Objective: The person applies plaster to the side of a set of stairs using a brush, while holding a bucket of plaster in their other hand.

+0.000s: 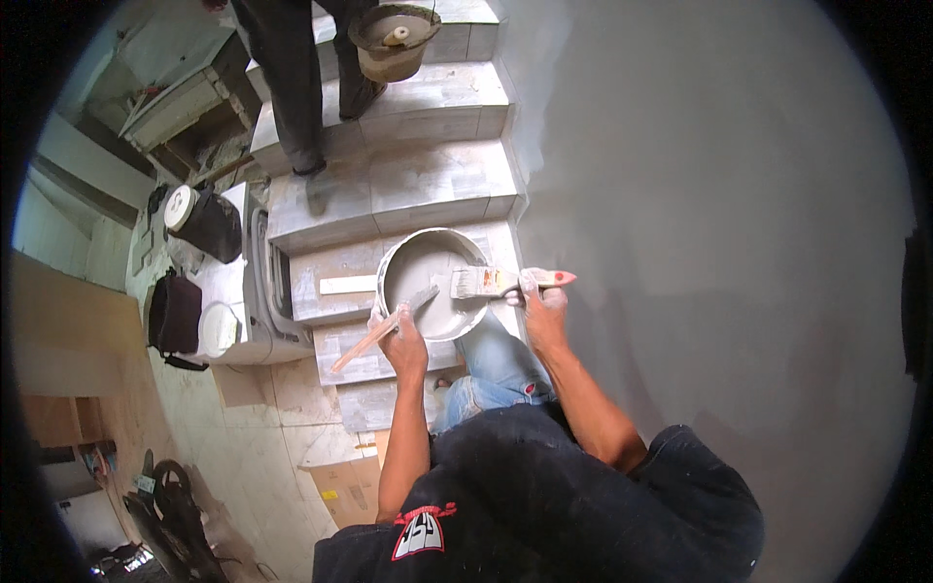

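Observation:
A round bucket with a white rim, partly filled with a smooth grey mix, is in front of me above the stairs. My left hand is closed around a wooden stick at the bucket's near left rim. The stick's grey-coated end reaches over the mix. In my right hand is a wide flat paintbrush, gripped by its pale, red-tipped handle. Its grey-smeared bristles lie over the bucket's right side. Whether they touch the mix, I cannot tell. What supports the bucket is partly hidden.
Tiled stairs climb ahead beside a grey-coated wall on my right. Higher up stands another person, a dirty bucket beside their legs. To the left, a black bag and a white-lidded container sit by a white appliance.

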{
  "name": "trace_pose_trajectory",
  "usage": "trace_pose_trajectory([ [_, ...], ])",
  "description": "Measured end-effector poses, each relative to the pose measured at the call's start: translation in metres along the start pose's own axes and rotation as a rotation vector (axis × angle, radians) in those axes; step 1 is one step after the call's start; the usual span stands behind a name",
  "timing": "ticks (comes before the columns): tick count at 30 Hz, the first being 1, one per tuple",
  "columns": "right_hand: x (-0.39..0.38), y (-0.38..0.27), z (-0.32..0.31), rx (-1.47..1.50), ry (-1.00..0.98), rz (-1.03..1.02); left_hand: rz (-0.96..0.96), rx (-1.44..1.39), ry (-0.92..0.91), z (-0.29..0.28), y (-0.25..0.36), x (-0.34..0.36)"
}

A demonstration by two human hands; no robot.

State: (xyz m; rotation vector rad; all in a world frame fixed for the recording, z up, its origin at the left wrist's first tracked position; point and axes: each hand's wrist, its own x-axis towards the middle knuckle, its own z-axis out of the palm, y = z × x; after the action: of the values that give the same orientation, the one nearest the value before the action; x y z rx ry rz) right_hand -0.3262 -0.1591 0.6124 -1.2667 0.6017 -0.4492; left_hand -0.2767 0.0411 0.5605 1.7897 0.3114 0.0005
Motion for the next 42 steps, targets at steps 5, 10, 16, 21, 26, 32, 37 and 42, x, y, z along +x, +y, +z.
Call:
trace_pose_trajectory([
  [5,0.033,0.013,0.009,0.409,-0.008,0.181,-0.061,-0.098,0.001,0.021,0.017,0.04],
  [10,0.075,0.024,0.018,0.61,0.049,0.297,-0.099,-0.046,-0.077,0.048,0.009,0.101],
  [16,0.147,0.014,0.029,0.796,0.034,0.247,-0.107,-0.093,-0.242,0.101,0.028,0.168],
  [21,0.194,-0.02,0.045,0.83,0.153,0.225,-0.176,-0.114,-0.256,0.138,0.073,0.199],
  [26,0.237,-0.052,0.042,0.823,0.257,0.153,-0.217,-0.072,-0.272,0.15,0.084,0.232],
  [32,0.278,-0.078,0.052,0.399,0.367,-0.094,-0.25,-0.012,-0.152,0.121,0.08,0.245],
  [37,0.32,-0.053,0.052,-0.19,0.405,-0.2,-0.435,0.164,-0.192,0.087,-0.014,0.248],
  [42,0.365,-0.014,0.053,-0.665,0.295,-0.275,-0.41,-0.108,-0.135,0.093,-0.014,0.253],
])
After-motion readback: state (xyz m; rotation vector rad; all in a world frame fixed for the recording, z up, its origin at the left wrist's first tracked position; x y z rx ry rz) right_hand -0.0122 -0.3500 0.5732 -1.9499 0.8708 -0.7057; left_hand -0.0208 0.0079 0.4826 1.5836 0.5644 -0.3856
